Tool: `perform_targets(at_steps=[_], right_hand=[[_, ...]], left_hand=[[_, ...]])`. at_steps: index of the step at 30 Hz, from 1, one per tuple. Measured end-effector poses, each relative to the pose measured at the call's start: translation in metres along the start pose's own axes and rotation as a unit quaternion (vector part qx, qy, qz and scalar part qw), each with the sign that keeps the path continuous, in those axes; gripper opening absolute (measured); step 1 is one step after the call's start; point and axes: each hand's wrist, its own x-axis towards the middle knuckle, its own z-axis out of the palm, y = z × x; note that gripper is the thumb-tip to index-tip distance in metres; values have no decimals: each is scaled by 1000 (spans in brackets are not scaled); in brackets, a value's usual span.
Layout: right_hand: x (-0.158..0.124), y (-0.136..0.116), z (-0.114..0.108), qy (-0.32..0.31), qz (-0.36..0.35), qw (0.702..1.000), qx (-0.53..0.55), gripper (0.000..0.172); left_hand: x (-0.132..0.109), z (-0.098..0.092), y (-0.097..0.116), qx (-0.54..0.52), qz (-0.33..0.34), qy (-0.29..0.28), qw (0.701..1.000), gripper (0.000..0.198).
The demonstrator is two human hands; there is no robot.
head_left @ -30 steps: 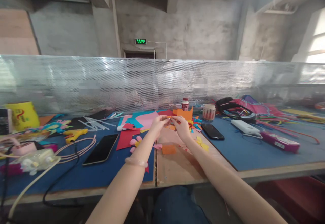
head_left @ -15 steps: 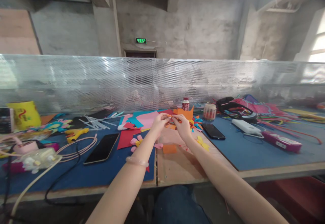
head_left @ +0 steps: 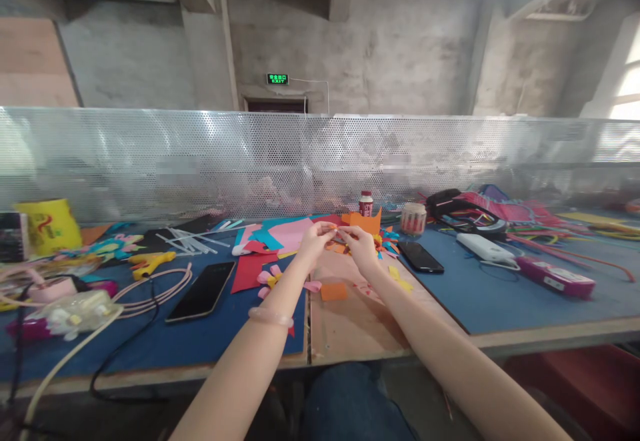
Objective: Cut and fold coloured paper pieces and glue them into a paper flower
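Observation:
Over the wooden board, my left hand [head_left: 315,239] and my right hand [head_left: 361,246] meet fingertip to fingertip. Both are closed in a pinch on a small orange paper piece [head_left: 333,227], mostly hidden by the fingers. Under and behind them lie orange paper scraps and a standing orange sheet [head_left: 369,219]. A pink paper flower [head_left: 273,277] with a yellow middle is beside my left forearm. Nearer to me, a flat orange paper square [head_left: 333,292] rests on the board. Yellow paper pieces [head_left: 399,279] lie by my right wrist.
Phones [head_left: 201,292] [head_left: 421,257] lie on both sides. A yellow glue gun [head_left: 150,264], glue sticks [head_left: 193,241] and coiled cables are at left. Behind stand a small red-capped bottle [head_left: 366,204] and a jar [head_left: 413,219]. A white power strip [head_left: 485,251] and pink box [head_left: 555,277] sit at right.
My fingertips have shifted slightly, and less of the orange paper piece shows between them. The arms and the things on the table are otherwise where they were.

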Motion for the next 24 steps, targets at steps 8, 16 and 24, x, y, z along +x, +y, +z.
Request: perform_targets(at_steps=[8,16,24], right_hand=[[1,-1,-2,-12,-23,999,-34,23],[3,0,-4,-2,-90,992,-94,17],[3,2,-4,-8,-105,988,-116,20]], left_hand=[[0,-1,-2,3,-6,4,1000,18],[-1,-3,-2,25,3,-11,1000,23],[1,-5,-2,28,5,-18,999,20]])
